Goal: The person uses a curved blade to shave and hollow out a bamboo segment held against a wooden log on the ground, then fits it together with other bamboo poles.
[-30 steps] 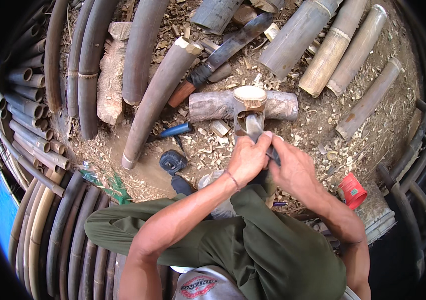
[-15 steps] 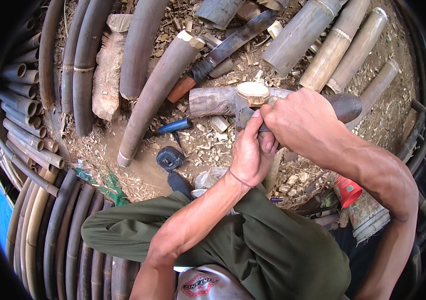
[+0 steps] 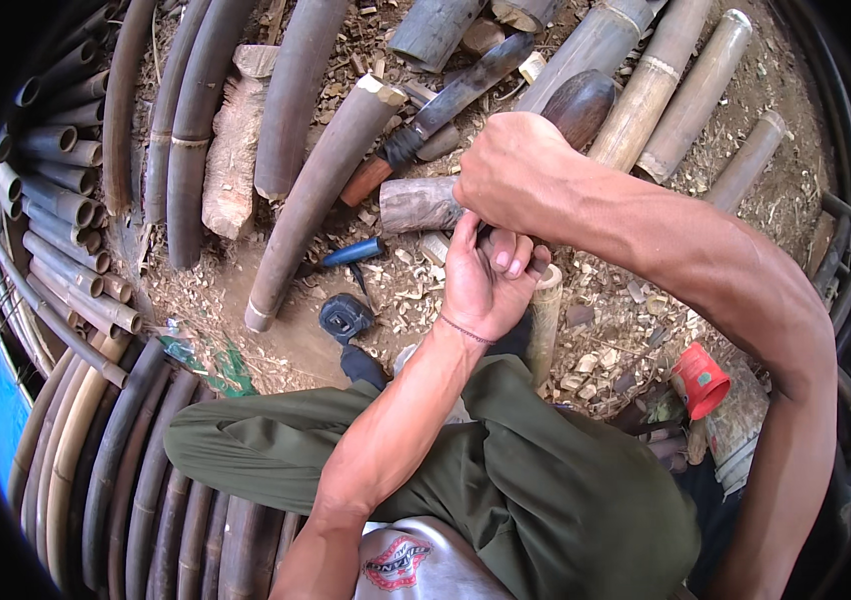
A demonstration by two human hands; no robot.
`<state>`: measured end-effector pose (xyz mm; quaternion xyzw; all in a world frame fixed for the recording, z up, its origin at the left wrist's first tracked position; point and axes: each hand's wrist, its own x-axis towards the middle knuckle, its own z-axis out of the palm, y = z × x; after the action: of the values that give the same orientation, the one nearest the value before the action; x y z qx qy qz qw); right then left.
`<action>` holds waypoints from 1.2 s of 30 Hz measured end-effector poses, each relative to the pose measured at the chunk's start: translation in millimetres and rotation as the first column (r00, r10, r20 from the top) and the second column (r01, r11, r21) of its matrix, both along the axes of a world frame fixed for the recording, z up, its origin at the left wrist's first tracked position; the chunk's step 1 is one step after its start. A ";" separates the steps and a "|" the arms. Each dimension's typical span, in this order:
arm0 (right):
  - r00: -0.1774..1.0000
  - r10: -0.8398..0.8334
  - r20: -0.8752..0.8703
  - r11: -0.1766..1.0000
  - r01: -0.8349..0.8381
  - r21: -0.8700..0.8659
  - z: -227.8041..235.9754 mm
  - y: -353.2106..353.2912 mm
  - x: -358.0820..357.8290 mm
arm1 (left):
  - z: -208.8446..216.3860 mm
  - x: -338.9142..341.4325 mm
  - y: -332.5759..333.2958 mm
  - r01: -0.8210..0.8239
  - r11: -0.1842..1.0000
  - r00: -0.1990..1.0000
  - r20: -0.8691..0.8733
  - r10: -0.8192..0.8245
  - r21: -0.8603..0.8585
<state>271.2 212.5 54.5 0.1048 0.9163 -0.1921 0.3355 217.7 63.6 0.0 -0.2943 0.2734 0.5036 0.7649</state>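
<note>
My left hand (image 3: 486,278) is closed around the top of a short pale bamboo piece (image 3: 546,325) that stands upright in front of my knees. My right hand (image 3: 514,170) is lifted above it, gripping a dark wooden club (image 3: 582,102) whose head points up and away from me. A short grey log (image 3: 414,205) lies just left of both hands, partly hidden by them. Whether my left hand also holds a blade against the bamboo is hidden by the fingers.
A long machete (image 3: 451,100) with a reddish handle lies across bamboo poles (image 3: 651,90) at the top. A blue-handled tool (image 3: 351,252), a black tape measure (image 3: 344,318) and a red cup (image 3: 701,378) sit on chip-strewn ground. Dark curved bamboo strips (image 3: 106,470) ring the left.
My right hand left the bamboo piece, took up the dark club and rose up and to the left with it. My left hand stayed on the bamboo piece.
</note>
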 end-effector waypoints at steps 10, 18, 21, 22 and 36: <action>0.326 -0.918 0.224 0.203 0.874 -0.442 -8.4 -102.6 118.8 | 15.9 -25.3 -75.4 0.985 0.170 0.117 -0.846 -0.520 0.032; -0.211 -0.939 -0.274 -0.065 0.886 -0.459 12.4 -177.5 148.8 | 70.2 -4.7 -46.4 0.958 0.267 -0.049 -0.977 -0.209 -0.105; 0.275 -0.629 -0.727 0.438 0.898 -0.039 45.4 -161.7 137.7 | 90.3 -18.8 -12.9 0.969 0.065 -0.208 -0.927 -0.312 -0.239; 0.366 -0.584 -0.724 0.573 0.818 -0.048 48.3 -152.8 132.5 | 92.9 -18.9 -7.6 0.981 0.008 -0.182 -0.938 -0.295 -0.193; -0.659 -0.751 -0.043 0.050 0.007 -0.999 -56.1 -127.6 106.2 | -55.5 -45.9 -55.6 0.694 0.649 -0.087 -0.931 -0.355 -0.312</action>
<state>377.4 84.9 -1.6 0.3865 0.3773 -0.5964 -0.5938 171.8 8.0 -55.5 0.3308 0.7044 0.2503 0.5760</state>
